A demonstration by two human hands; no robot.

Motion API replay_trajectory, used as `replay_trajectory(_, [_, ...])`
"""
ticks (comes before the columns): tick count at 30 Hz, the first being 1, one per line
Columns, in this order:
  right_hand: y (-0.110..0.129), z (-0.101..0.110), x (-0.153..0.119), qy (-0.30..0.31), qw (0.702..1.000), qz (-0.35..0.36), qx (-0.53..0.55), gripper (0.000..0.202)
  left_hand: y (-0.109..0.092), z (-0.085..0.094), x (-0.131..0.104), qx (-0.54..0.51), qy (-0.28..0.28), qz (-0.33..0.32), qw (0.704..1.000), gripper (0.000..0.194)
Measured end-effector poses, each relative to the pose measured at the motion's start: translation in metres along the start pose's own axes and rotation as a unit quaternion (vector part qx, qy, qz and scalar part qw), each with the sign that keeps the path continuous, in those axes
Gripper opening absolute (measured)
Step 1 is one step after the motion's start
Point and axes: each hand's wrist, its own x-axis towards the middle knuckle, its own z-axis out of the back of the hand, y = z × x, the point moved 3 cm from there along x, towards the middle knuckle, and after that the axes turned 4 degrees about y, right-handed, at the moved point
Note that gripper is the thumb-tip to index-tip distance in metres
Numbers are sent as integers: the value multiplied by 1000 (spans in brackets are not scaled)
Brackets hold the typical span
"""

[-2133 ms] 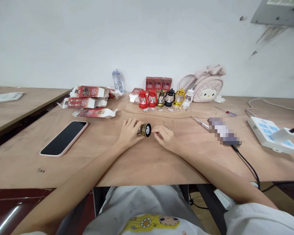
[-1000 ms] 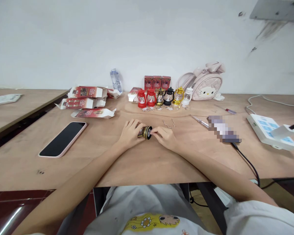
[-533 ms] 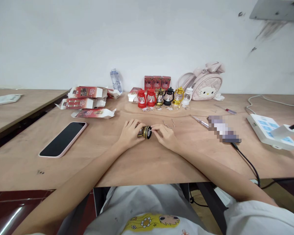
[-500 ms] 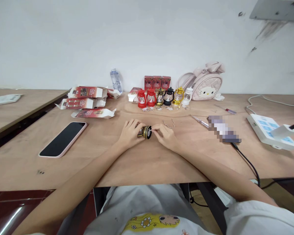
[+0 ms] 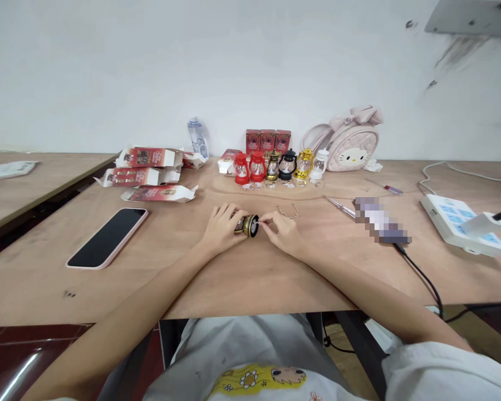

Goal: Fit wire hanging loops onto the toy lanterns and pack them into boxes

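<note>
My left hand (image 5: 224, 227) is wrapped round a small bronze-and-black lantern (image 5: 247, 225), which lies on its side with its round base turned to the right. The fingers of my right hand (image 5: 280, 230) are pinched together at that base; whatever they hold, if anything, is too small to make out. Just beyond my right hand lies a thin bent wire handle (image 5: 291, 213). Farther back, a row of small lanterns stands upright: red ones (image 5: 257, 167), a bronze one (image 5: 273, 167), a black one (image 5: 288, 166), a gold one (image 5: 304, 164) and a white one (image 5: 319, 165). Small key rings (image 5: 270, 186) lie before them.
Opened red boxes (image 5: 140, 176) and a phone (image 5: 108, 238) are on the left. A water bottle (image 5: 197, 137), upright red boxes (image 5: 268, 140) and a pink bag (image 5: 354, 146) stand along the wall. Screwdrivers (image 5: 341, 207), a charging phone (image 5: 379, 220) and a power strip (image 5: 463, 223) lie on the right.
Almost nothing differs. Both hands stay at the lantern, and my right fingers remain pinched at its base.
</note>
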Motion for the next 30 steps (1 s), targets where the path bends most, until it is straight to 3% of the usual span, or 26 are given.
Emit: replay_trajectory(30, [12, 3, 2, -22, 997, 66, -39, 13, -1, -2, 0, 9, -10, -6, 1000, 30])
